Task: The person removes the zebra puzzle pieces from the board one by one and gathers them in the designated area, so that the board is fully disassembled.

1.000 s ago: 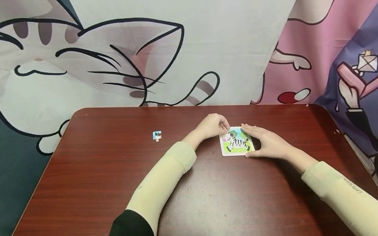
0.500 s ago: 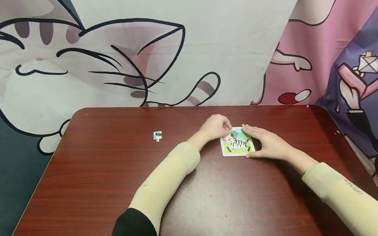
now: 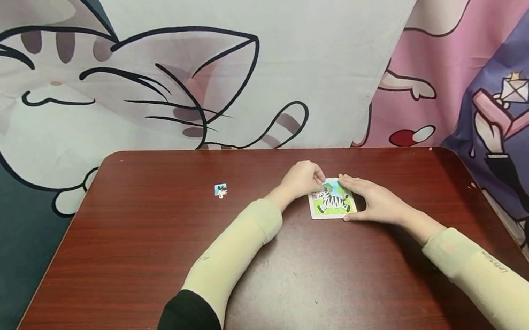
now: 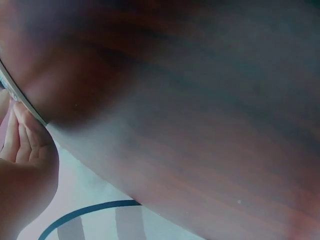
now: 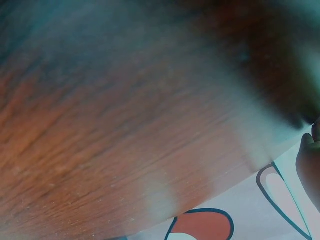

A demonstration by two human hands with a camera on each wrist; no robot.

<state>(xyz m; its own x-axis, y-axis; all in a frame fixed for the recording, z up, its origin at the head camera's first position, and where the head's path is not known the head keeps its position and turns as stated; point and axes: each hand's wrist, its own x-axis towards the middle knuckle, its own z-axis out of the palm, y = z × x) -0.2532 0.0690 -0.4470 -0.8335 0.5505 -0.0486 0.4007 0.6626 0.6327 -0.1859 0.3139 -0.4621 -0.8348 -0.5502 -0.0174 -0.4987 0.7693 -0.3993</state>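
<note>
Nearest, a black garment (image 3: 185,329) covers the upper part of the person's left arm, and a pale yellow-green left sleeve (image 3: 234,249) runs on from it to the wrist, bearing a small dark mark too faint to read. The matching right sleeve (image 3: 493,270) carries a short line of dark lettering that seems to begin "LE"; the rest is too small to make out. Both arms reach over a reddish-brown, wood-grained desk (image 3: 278,292).

Beyond, right of the desk's middle, a square zebra puzzle (image 3: 332,201) with a white border lies flat, its striped zebra set on green grass under a blue sky. The right hand (image 3: 378,198) spans its right side, thumb at the lower corner and fingertips at the upper, holding it between them. The left hand (image 3: 301,178) has its fingers bent in at the upper left corner, covering part of it; whether they pinch a piece cannot be told.

Well apart to the left lies a small loose piece (image 3: 220,190) in blue, black and white. Behind the desk hangs a printed backdrop (image 3: 329,45) with a smiling cat (image 3: 57,122) and, farther right, an envelope drawing (image 3: 515,89).
</note>
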